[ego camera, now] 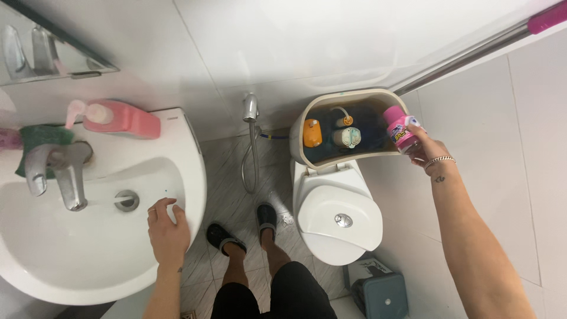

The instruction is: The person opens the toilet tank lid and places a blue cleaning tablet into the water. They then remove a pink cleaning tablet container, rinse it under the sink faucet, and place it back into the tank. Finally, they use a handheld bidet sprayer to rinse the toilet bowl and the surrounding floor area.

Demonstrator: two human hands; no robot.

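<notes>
Head view | your right hand is gripping the pink bottle, grip clamped around it, long axis roughly upright | bottle is hovering at the right rim of the open toilet tank, tank opening lying to its left | your left hand is resting flat, fingers spread, on the front-right rim of the sink, well apart.

Pink-capped bottle with a pink-and-yellow label was held in the right hand at the open cistern's right rim. Pink pump bottle was laid on its side on the washbasin's back ledge.
</notes>
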